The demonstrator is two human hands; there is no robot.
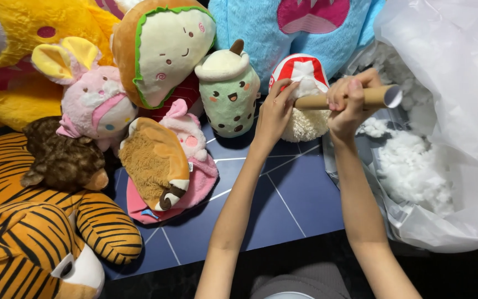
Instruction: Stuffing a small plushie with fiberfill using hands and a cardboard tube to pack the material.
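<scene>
The right hand (349, 102) has its grip clamped around a brown cardboard tube (355, 98), which lies nearly level with its open end pointing right, toward the clear plastic bag (449, 66). The tube's other end presses into a small red-and-white striped plush toy (304, 88) with a cream fuzzy lower half, which sits at the back of the dark blue worktop (283, 205). The left hand (275, 113) has its fingers closed on the left side of that toy, touching it just beside the tube's end.

The bag lies open on the right, with loose white stuffing (416, 166) inside and spilling near the right wrist.

To the left of the hands stands a green cup-shaped plush (229, 94) with a cream top. Beside it leans a sandwich-shaped plush (164, 50), and in front of that lies a pink plush with a brown furry front (161, 166). Further left are a pink bunny plush (92, 99), a dark brown plush animal (62, 158), a large tiger plush (34, 232) and a big yellow plush (23, 50). A blue plush (283, 33) stands behind the striped toy.
</scene>
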